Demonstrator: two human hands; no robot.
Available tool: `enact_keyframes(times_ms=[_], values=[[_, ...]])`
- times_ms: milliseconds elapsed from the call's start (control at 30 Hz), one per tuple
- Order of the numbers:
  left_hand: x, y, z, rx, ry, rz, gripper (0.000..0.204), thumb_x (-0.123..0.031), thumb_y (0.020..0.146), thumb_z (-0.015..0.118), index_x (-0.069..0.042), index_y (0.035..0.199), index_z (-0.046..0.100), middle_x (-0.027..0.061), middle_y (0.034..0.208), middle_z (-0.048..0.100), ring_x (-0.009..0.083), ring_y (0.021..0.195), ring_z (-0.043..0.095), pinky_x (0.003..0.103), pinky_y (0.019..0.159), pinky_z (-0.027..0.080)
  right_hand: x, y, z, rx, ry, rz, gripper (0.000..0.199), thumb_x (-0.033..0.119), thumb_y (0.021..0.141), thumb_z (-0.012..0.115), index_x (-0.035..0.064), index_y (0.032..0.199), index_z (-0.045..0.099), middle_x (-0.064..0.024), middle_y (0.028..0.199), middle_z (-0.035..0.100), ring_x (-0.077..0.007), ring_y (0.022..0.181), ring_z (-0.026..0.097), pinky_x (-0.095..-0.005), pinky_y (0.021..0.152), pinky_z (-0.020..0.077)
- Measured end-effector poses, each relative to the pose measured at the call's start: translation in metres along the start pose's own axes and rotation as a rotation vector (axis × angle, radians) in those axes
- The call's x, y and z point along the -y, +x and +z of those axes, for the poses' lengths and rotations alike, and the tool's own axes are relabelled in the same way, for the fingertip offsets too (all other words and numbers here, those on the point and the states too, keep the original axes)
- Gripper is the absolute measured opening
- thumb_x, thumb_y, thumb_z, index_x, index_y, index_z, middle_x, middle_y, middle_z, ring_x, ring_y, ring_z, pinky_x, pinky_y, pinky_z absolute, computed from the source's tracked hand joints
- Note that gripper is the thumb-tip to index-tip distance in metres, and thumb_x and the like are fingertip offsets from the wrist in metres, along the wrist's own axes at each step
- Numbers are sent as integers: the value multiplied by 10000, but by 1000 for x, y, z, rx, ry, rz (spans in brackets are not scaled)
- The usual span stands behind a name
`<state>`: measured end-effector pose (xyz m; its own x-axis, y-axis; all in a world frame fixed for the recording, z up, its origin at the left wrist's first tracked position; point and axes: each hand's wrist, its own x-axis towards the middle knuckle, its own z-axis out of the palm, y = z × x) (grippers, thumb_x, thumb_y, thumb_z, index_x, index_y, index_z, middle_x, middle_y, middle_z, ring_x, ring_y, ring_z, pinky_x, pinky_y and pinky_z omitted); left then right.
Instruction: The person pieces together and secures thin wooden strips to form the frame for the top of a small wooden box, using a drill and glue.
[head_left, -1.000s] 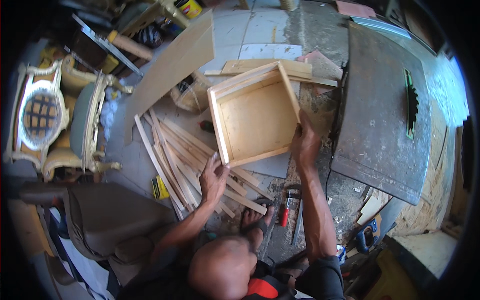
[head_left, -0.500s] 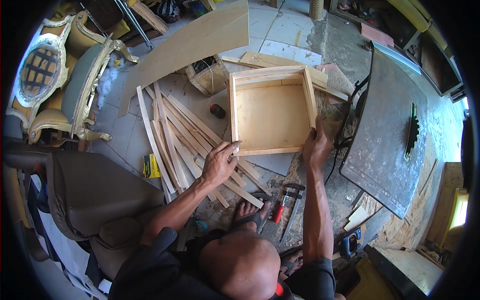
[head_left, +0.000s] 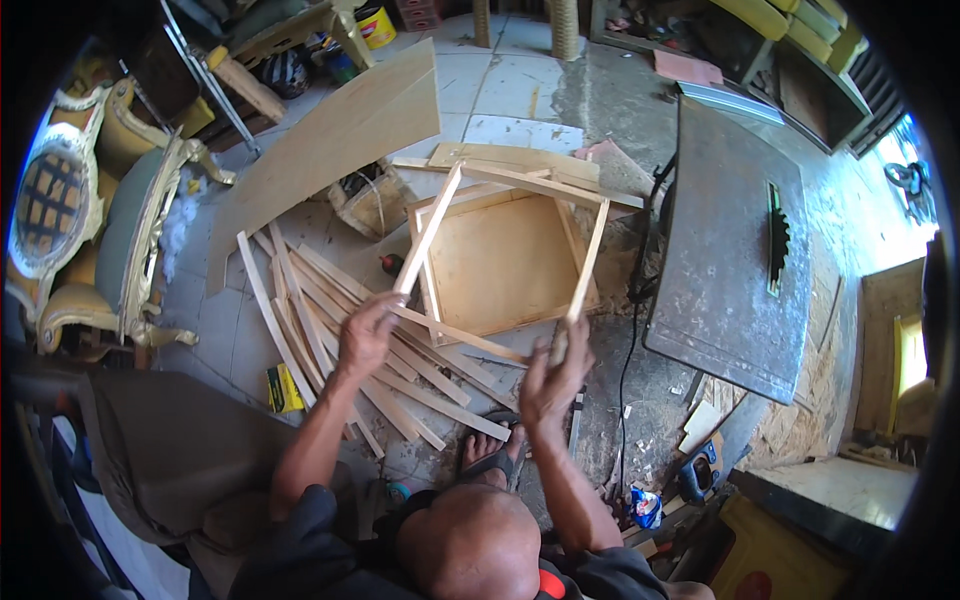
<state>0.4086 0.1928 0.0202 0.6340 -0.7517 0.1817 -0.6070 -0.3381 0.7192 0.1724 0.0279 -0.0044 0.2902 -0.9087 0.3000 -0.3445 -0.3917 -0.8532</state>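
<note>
Wooden frame (head_left: 505, 255), square, open-centred, made of thin slats, is held tilted up off the floor above a shallow wooden tray (head_left: 505, 265) w/ plywood bottom. Left hand (head_left: 365, 335) is closed around the frame's left rail near its lower end; right hand (head_left: 553, 380) is wrapped on the lower end of the right rail, fingers curled round the slat. Far rail sits toward the plywood sheet (head_left: 325, 150) that lies on the tiled floor (head_left: 510, 100). Handling, as judged: frame looks light but not stiff — thin rails, corner joints likely the weak pts, so it may rack or twist if lifted by one rail only. Take hold on two opposite rails, close to corners, even pressure; avoid levering mid-span. Surface is bare wood, dry, not slippery; edges may splinter. Adjacent items: loose strips (head_left: 330, 320) fanned on the floor just left of the tray, under the left forearm; table saw (head_left: 730, 250) w/ exposed blade (head_left: 775, 240) at right, apart from the frame; ornate chair (head_left: 90, 230) at far left; sandalled foot (head_left: 490, 455) below the hands.
</note>
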Motion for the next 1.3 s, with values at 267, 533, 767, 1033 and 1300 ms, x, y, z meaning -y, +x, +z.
enact_keyframes(times_ms=[267,533,767,1033,1300], values=[[71,73,-29,234,-58,-48,404,135,905,569,-51,1231,717,75,1192,741,163,1125,694,275,1011,523,14,-75,-11,334,247,166,660,113,935,723,21,1504,402,-240,1459,414,-342,1269,530,-436,974,545],[-2,74,-28,-51,-507,-325,284,-84,983,703,3,1253,691,35,1075,721,105,970,661,263,855,542,-2,-62,-4,271,499,450,700,141,953,738,-21,1512,351,-217,1342,505,-330,1197,605,-430,982,557],[-78,118,-99,-362,-390,-83,174,-75,941,773,-31,1109,761,51,1101,750,91,934,660,236,810,546,22,7,-1,511,742,427,831,332,944,770,10,1569,326,-206,1478,458,-327,1350,514,-461,1096,484],[-156,80,-101,-244,249,988,236,50,847,742,-15,1073,763,159,1214,736,355,1174,704,438,963,625,28,128,-52,302,1370,522,874,700,1026,402,-27,1511,380,-218,1383,552,-373,1220,625,-513,1067,524],[-115,22,-61,108,428,1081,135,-17,840,779,-22,974,761,114,1115,733,324,1162,702,437,986,631,-26,107,-40,270,1257,584,554,365,1022,548,16,1445,465,-156,1245,653,-245,948,722,-417,771,672]])
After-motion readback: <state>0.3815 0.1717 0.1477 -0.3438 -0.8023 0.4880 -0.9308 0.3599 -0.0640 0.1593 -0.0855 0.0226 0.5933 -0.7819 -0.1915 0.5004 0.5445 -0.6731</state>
